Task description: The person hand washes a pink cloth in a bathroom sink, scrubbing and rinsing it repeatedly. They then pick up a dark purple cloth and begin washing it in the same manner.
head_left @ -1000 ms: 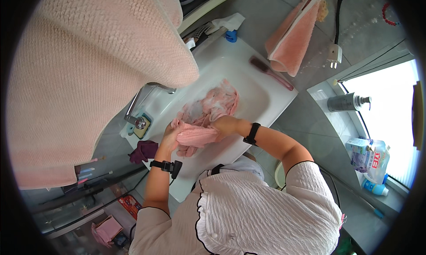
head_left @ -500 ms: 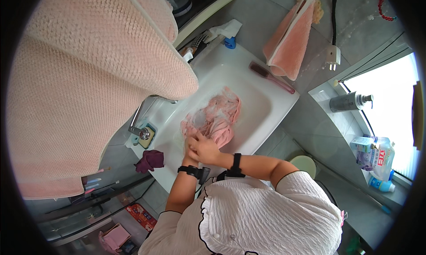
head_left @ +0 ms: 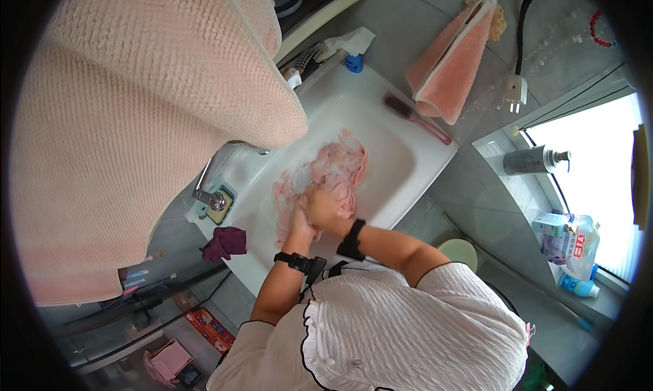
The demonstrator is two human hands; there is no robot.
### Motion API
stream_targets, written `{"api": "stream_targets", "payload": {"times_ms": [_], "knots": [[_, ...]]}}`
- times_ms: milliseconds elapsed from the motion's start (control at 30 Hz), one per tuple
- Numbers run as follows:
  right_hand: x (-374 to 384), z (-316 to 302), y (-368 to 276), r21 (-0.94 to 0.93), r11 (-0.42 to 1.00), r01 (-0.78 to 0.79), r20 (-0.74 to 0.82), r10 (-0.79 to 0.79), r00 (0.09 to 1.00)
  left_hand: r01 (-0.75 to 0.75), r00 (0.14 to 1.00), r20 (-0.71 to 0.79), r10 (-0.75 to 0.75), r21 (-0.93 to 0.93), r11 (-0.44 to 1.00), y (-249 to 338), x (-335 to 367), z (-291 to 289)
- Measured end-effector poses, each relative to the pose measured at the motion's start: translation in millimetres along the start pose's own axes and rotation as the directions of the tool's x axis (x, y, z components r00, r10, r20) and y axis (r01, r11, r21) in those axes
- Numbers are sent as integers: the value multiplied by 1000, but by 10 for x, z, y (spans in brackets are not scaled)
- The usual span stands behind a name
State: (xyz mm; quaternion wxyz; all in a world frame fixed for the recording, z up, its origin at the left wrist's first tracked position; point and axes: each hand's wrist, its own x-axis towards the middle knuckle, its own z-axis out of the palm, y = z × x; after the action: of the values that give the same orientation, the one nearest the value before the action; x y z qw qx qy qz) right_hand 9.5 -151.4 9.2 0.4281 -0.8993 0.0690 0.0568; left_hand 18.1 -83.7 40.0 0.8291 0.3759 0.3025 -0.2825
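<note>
A wet pink cloth [head_left: 340, 163], bunched up and streaked with white suds, lies in the white sink [head_left: 401, 163]. Both hands press close together at its near end. My left hand [head_left: 300, 221] is closed round a fold, and some pink fabric shows beside its wrist. Against it, my right hand [head_left: 322, 208] is curled into a fist over the cloth, slightly blurred, its fingertips hidden. Whether the cloth is a garment I cannot tell.
A chrome faucet [head_left: 216, 177] stands at the sink's left, near a soap dish [head_left: 221, 204] and a dark purple cloth [head_left: 224, 244]. A pink-handled hairbrush [head_left: 418, 119] lies on the far right rim. A large pink towel [head_left: 136, 132] hangs at left. The windowsill holds a pump bottle [head_left: 534, 160].
My right hand has moved forward over the cloth and closed into a fist. More pink fabric now shows to the left of my left hand and wrist.
</note>
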Motion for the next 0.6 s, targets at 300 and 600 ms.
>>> {"api": "stream_targets", "payload": {"times_ms": [300,600], "knots": [[-109,-102,-76,-65,996,65,55,-61,997,107,994,-15,-106,121,987,65,-34,95],[126,-591,378,404,909,-97,273,-19,962,-10,988,156,18,-51,999,346,-339,33]]}}
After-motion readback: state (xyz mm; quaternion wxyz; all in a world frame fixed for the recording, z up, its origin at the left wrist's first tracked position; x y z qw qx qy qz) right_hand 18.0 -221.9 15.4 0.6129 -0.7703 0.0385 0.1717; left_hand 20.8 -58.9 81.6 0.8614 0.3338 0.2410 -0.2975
